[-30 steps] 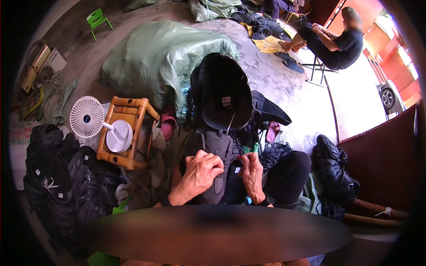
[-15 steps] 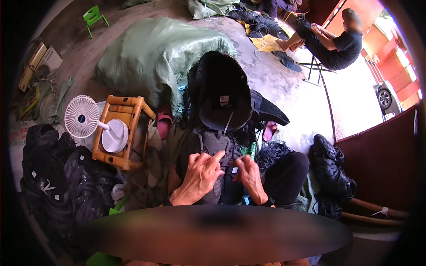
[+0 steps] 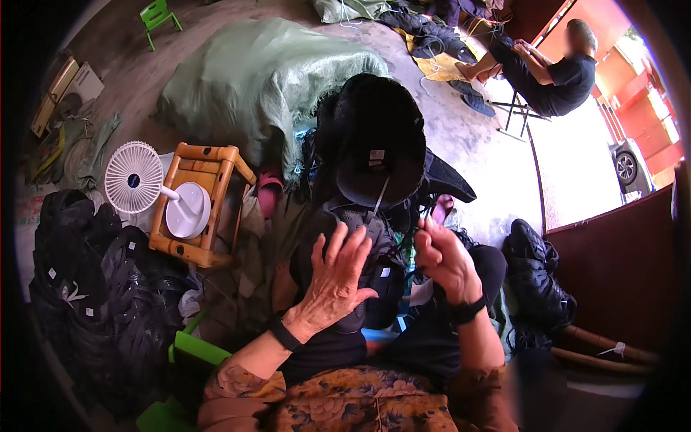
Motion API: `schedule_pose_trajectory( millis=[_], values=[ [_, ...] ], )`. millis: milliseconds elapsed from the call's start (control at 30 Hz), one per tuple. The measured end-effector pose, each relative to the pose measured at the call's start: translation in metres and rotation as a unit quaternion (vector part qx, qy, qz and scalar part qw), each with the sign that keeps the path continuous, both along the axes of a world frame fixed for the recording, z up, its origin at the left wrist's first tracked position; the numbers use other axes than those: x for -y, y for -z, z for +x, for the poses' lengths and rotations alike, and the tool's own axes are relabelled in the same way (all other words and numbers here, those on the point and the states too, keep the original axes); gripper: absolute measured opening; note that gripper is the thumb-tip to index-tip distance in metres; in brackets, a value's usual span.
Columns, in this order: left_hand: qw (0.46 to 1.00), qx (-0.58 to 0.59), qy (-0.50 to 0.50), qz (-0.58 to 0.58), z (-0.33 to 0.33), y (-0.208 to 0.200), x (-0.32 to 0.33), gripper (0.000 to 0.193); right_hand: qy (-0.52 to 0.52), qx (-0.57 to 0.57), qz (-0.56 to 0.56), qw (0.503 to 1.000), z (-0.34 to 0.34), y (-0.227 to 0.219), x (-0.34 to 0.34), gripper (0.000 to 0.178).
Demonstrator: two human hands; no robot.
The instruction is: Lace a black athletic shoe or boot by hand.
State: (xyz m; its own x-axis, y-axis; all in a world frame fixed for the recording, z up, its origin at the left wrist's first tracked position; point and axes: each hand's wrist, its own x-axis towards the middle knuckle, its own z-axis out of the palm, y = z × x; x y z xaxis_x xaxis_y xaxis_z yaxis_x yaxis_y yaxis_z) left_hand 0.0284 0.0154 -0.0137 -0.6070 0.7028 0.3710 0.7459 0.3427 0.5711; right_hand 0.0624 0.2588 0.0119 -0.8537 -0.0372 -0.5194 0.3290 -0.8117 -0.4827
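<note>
A dark grey lace-up shoe [image 3: 374, 229] lies over my lap, toe toward me, partly hidden by my hands. My left hand [image 3: 337, 277] rests over it with the fingers spread, holding nothing. To its right my right hand [image 3: 448, 261] is raised, thumb and forefinger pinched on what looks like a black shoelace [image 3: 413, 248]; the strand is thin and hard to follow. Just beyond the shoe stands a large black hollow thing [image 3: 381, 119] with a white label inside. A pale strip [image 3: 380, 196] hangs from it toward the shoe.
A white fan [image 3: 188, 209] stands on a bamboo stool [image 3: 204, 153] to the left, above piled black shoes [image 3: 93, 281]. More black shoes [image 3: 540, 273] lie right, near bamboo poles [image 3: 604, 338]. A big green sack [image 3: 237, 86] sits ahead; another person [image 3: 568, 86] sits far right.
My right hand has lifted up and to the right, away from the shoe, pinching the strand. My left hand's fingers have spread. The view has shifted slightly, and my forearms now show.
</note>
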Motion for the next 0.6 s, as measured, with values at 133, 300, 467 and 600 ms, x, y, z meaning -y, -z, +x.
schedule_pose_trajectory(
  millis=[133,300,467,600],
  values=[
    [0.999,0.037,-0.012,0.023,-0.003,0.010,-0.007,0.120,0.090,-0.005,0.089,0.992,-0.053,0.021,-0.002,0.018],
    [0.995,0.078,-0.022,0.062,-0.008,0.016,0.001,0.114,-0.082,-0.075,0.512,0.852,-0.050,-0.024,0.003,0.020],
    [0.971,0.074,-0.137,0.182,-0.003,0.027,0.023,0.052,-0.034,-0.238,0.642,0.728,-0.039,-0.142,-0.054,0.024],
    [0.971,-0.060,-0.085,0.215,-0.013,0.026,0.011,0.036,0.009,-0.262,0.800,0.540,0.007,-0.307,-0.066,0.028]
  ],
)
